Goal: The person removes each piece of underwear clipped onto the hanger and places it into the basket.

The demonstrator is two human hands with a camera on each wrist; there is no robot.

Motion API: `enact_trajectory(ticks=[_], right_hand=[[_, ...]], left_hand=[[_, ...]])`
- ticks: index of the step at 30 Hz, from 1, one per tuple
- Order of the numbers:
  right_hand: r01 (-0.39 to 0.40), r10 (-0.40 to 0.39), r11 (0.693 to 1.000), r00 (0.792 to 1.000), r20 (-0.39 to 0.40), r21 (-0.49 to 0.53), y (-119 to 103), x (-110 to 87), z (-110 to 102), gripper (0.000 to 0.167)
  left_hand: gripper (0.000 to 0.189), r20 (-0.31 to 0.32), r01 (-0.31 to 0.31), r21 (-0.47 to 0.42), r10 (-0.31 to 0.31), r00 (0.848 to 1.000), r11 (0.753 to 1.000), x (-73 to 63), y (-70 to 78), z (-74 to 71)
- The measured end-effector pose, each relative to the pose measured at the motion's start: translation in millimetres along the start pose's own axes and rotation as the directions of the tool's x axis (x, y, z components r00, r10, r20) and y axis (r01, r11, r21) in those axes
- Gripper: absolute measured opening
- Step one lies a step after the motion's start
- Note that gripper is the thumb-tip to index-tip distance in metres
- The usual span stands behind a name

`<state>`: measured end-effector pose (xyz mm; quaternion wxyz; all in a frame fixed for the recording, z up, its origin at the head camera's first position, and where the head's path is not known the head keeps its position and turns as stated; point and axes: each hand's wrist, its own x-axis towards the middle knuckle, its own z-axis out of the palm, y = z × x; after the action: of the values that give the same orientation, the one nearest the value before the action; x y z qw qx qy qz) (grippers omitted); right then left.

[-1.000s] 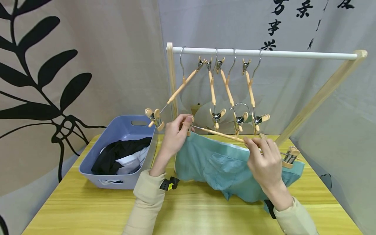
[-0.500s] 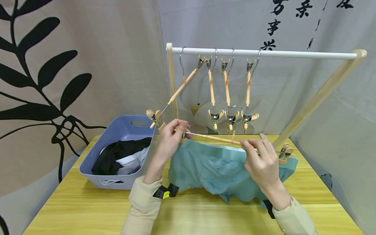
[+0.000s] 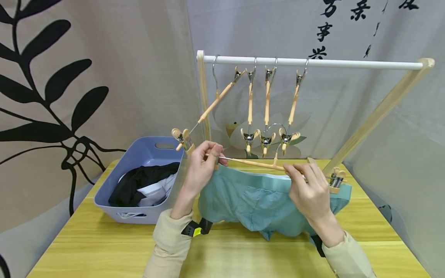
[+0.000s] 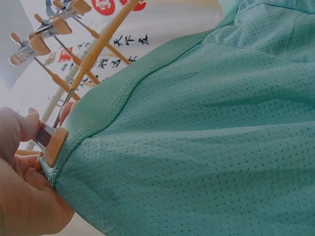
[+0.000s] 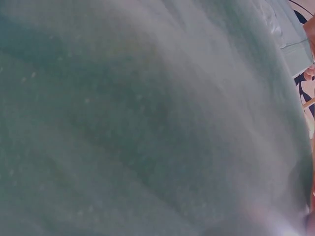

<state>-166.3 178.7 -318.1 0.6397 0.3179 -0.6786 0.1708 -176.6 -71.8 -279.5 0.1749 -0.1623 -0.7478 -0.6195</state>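
Teal boxer briefs point(image 3: 248, 197) hang by the waistband from a wooden clip hanger point(image 3: 255, 163). The left hand point(image 3: 203, 164) pinches the hanger's left clip point(image 4: 55, 146), which bites the corner of the waistband in the left wrist view. Farther right, the right hand point(image 3: 310, 189) grips the hanger bar, its fingers curled over it. The right clip point(image 3: 336, 180) stands on the waistband beyond that hand. Above the bar, the hanger's metal hook points up, overlapping the hangers behind. Blurred teal cloth point(image 5: 147, 118) fills most of the right wrist view and hides the right hand's grip.
Behind the hands, several clip hangers point(image 3: 267, 104) hang from the white rail point(image 3: 313, 62) of a wooden-ended rack. At left on the wooden table point(image 3: 104, 251) stands a blue basket point(image 3: 139, 214) with black clothing point(image 3: 139, 181) and white clothing point(image 3: 156, 193) in it.
Both hands, the hanger and the briefs have shifted a little left, the left hand also lower, mostly in the first half second. The hangers on the rail have swung slightly.
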Motion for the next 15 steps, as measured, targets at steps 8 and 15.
enact_trajectory(ticks=[8, 15], right_hand=[[0.000, 0.000, 1.000, 1.000, -0.003, 0.005, -0.5, 1.0, 0.8, 0.024], [0.002, -0.002, 1.000, 1.000, -0.007, 0.003, -1.1, 2.1, 1.0, 0.024]], left_hand=[[0.023, 0.003, 0.017, 0.012, -0.017, 1.000, 1.000, -0.9, -0.3, -1.0], [0.024, 0.005, 0.004, 0.006, -0.004, 1.000, 1.000, -1.1, -0.3, -1.3]])
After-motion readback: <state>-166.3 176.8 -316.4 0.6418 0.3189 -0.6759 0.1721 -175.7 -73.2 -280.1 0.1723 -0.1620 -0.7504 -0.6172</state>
